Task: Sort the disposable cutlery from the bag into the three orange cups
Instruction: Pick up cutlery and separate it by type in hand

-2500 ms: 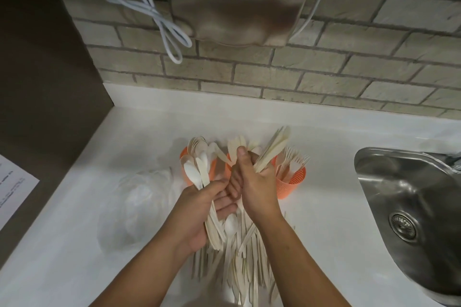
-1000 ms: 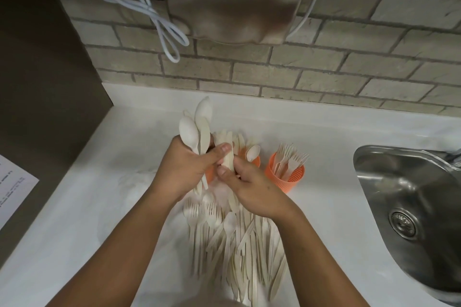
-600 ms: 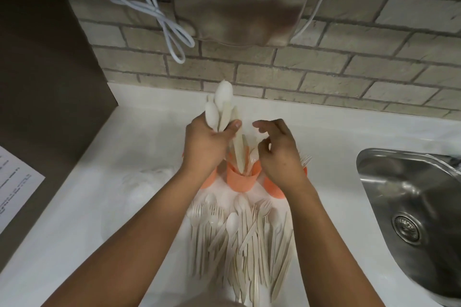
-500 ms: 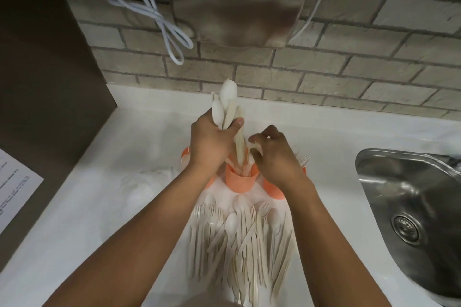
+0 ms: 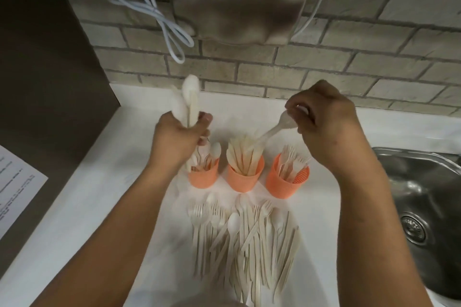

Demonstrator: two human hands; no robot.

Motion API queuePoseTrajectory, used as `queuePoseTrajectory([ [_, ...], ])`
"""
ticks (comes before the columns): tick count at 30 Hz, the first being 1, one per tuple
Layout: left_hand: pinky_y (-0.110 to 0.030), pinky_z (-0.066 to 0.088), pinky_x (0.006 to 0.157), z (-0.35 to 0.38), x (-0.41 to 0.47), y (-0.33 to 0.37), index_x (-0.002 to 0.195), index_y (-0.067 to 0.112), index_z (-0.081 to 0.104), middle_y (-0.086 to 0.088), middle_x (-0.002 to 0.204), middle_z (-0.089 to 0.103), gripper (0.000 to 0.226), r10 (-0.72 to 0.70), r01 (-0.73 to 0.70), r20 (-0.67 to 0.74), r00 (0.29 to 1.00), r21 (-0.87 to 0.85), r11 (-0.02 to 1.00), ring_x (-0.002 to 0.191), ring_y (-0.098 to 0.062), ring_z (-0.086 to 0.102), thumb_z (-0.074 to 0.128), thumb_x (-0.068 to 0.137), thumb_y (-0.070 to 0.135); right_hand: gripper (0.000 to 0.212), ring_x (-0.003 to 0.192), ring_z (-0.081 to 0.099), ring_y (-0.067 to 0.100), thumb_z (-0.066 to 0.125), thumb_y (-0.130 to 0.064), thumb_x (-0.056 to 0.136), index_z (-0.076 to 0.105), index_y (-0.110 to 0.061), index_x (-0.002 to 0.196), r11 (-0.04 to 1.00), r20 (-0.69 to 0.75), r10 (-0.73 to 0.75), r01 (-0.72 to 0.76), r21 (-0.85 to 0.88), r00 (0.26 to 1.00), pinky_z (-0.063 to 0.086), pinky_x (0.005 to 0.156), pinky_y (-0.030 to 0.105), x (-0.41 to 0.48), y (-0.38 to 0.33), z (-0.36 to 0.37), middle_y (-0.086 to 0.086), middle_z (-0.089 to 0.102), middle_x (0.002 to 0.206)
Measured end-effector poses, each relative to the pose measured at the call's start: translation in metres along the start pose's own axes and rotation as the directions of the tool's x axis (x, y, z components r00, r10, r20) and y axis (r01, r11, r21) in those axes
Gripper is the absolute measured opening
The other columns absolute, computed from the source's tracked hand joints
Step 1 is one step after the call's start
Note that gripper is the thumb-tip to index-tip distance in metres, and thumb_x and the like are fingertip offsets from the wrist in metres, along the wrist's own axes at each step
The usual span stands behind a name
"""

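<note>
Three orange cups stand in a row on the white counter: the left cup (image 5: 203,176) holds spoons, the middle cup (image 5: 244,178) holds knives, the right cup (image 5: 284,183) holds forks. A pile of pale loose cutlery (image 5: 244,237) lies in front of them. My left hand (image 5: 179,139) grips a bunch of spoons (image 5: 189,99) upright over the left cup. My right hand (image 5: 324,122) pinches a single spoon (image 5: 277,127) by its bowl, handle slanting down over the middle cup. The bag is not visible.
A steel sink (image 5: 421,209) sits at the right. A metal wall unit (image 5: 239,0) with a looped white cable (image 5: 159,15) hangs on the brick wall behind. A dark panel (image 5: 45,62) and a paper sheet (image 5: 15,189) lie to the left.
My hands have moved apart. My right hand lifted a single spoon up and right from the middle cup. My left hand shifted left with its bunch of spoons. All three cups are now uncovered.
</note>
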State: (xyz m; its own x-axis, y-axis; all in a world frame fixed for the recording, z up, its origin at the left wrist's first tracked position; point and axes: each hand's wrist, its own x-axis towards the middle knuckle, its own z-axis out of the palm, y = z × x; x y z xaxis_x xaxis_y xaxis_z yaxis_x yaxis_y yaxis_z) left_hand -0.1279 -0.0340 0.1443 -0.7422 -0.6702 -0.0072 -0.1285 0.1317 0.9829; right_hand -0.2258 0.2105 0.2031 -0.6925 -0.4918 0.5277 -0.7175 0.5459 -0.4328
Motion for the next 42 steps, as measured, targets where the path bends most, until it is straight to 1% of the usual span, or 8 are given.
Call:
queuePoseTrajectory([
  [6,-0.037,0.045,0.06,-0.052,-0.008,-0.026,0.073,0.008,0.058,-0.003,0.056,0.05,0.039,-0.08,0.083,-0.051,0.996,0.067,0.994,0.05,-0.019,0.046,0.081,0.088,0.036,0.015,0.076,0.056,0.016,0.062,-0.002,0.095,0.072,-0.005,0.105,0.987,0.044,-0.137,0.133,0.094,0.99,0.047,0.077,0.022,0.005,-0.03,0.058,0.008,0.055,0.103],
  [10,-0.033,0.05,0.061,-0.056,-0.019,-0.05,0.083,0.009,0.064,0.003,0.063,0.061,0.036,-0.102,0.105,-0.023,0.994,0.216,0.971,0.055,-0.016,0.056,0.086,0.082,0.038,0.031,0.085,0.062,0.031,0.062,0.005,0.085,0.067,-0.008,0.113,0.992,0.278,-0.129,0.125,0.034,0.952,0.056,0.075,0.041,0.001,-0.041,0.127,0.005,0.047,0.107],
  [14,-0.011,0.047,0.059,-0.043,-0.02,-0.067,0.089,0.018,0.073,0.01,0.079,0.071,0.016,-0.071,0.049,0.062,0.996,0.303,0.952,0.065,0.004,0.065,0.086,0.082,0.022,0.058,0.106,0.062,0.03,0.054,0.011,0.084,0.064,-0.015,0.135,0.991,0.52,-0.11,0.054,0.122,0.847,0.049,0.088,0.028,-0.004,-0.046,0.16,0.007,0.054,0.118],
  [23,-0.028,0.046,0.066,-0.025,-0.003,-0.082,0.086,0.007,0.072,-0.002,0.077,0.069,0.006,0.152,-0.12,-0.028,0.988,0.48,0.869,0.072,-0.023,0.065,0.072,0.09,0.011,0.048,0.156,0.017,0.037,0.047,-0.028,0.102,0.049,-0.018,0.148,0.953,0.158,0.134,-0.083,-0.292,0.978,0.019,0.124,0.056,-0.029,-0.003,0.154,0.016,0.028,0.165],
  [29,-0.025,0.043,0.056,-0.015,-0.017,-0.039,0.096,0.019,0.073,0.009,0.069,0.063,0.008,-0.031,0.03,0.038,0.999,0.019,0.999,0.058,-0.01,0.057,0.067,0.099,0.024,0.059,0.159,0.005,0.034,0.028,-0.035,0.108,0.024,-0.012,0.162,0.954,0.378,0.174,-0.061,-0.294,0.909,0.012,0.128,0.054,-0.051,0.023,0.148,0.013,0.017,0.171],
  [34,-0.02,0.029,0.044,-0.01,-0.034,-0.021,0.111,0.01,0.069,0.001,0.065,0.035,0.026,-0.114,0.454,0.693,0.712,-0.33,0.828,0.049,-0.008,0.032,0.057,0.104,0.032,0.052,0.132,0.047,0.014,0.042,-0.04,0.1,0.054,-0.018,0.146,0.885,0.161,0.298,-0.336,0.321,0.941,0.038,0.11,0.03,-0.047,-0.023,0.113,-0.002,0.052,0.141],
  [37,-0.019,0.029,0.042,-0.003,-0.043,-0.026,0.097,0.015,0.071,0.003,0.063,0.033,0.024,-0.081,0.496,0.809,0.582,-0.274,0.824,0.045,-0.005,0.031,0.056,0.106,0.031,0.028,0.093,0.064,0.006,0.054,-0.035,0.104,0.071,-0.023,0.122,0.576,0.37,0.365,-0.519,0.631,0.855,0.048,0.088,0.028,-0.042,-0.049,0.092,-0.011,0.065,0.103],
  [42,-0.021,0.038,0.041,-0.001,-0.05,-0.035,0.105,0.012,0.068,-0.003,0.069,0.04,0.024,-0.074,0.564,0.853,0.516,-0.274,0.779,0.045,-0.007,0.037,0.059,0.103,0.034,0.019,0.057,0.048,0.011,0.061,-0.024,0.103,0.066,-0.009,0.094,0.448,0.4,0.324,-0.511,0.733,0.858,0.044,0.061,0.019,-0.046,-0.05,0.084,0.0,0.05,0.06],
])
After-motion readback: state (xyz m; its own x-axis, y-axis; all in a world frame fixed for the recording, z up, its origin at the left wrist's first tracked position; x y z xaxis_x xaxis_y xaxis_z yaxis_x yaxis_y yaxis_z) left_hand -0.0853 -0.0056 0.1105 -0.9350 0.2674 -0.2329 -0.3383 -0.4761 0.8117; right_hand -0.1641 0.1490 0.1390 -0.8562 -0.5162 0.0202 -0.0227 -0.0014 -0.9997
